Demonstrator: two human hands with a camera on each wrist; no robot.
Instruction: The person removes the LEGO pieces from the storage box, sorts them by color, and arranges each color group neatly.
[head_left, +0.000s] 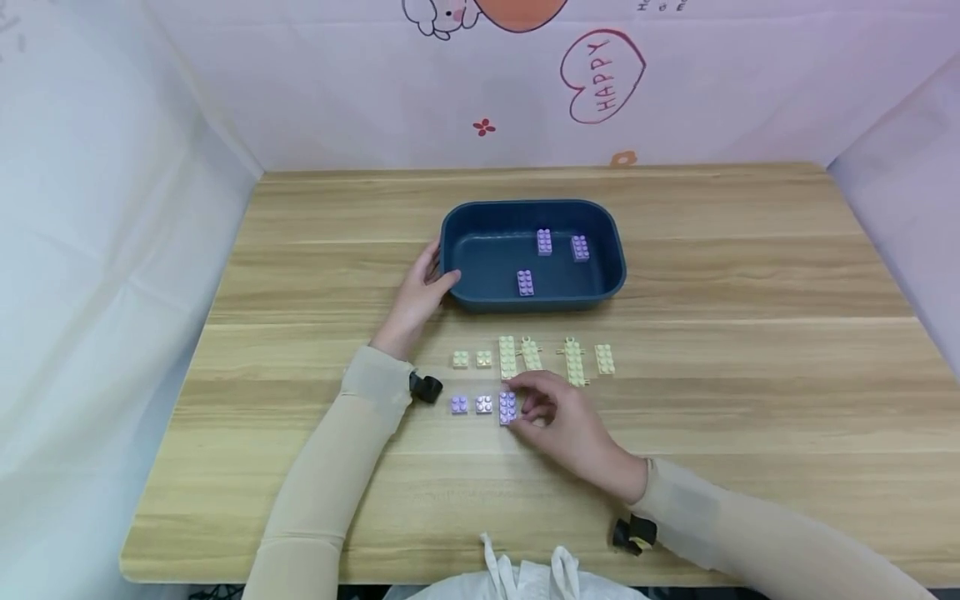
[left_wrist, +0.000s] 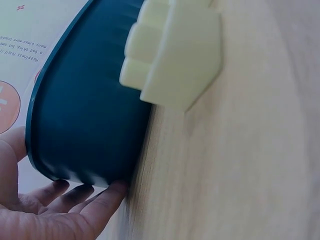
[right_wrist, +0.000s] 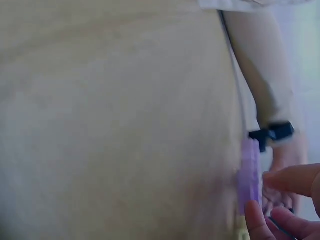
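My left hand [head_left: 417, 296] holds the left end of a dark blue tray [head_left: 532, 304]. Its thumb lies over the rim and its fingers touch the outer wall, as the left wrist view shows. My right hand [head_left: 567, 423] pinches a purple building brick [head_left: 507, 407] between thumb and index finger, at the table surface. Left of that brick sit two smaller purple bricks, one [head_left: 459, 405] at the row's end and one [head_left: 483, 404] closer. Inside the tray are three purple bricks: a front one [head_left: 526, 282], a back one [head_left: 544, 242] and a right one [head_left: 581, 247].
Just behind the purple row lies a row of several pale yellow bricks, including a long one [head_left: 507, 354], one with side pegs [head_left: 573, 362] and a short one [head_left: 604, 359] at the right end. The wooden table [head_left: 750, 333] meets a printed white cloth [head_left: 360, 100] at its back.
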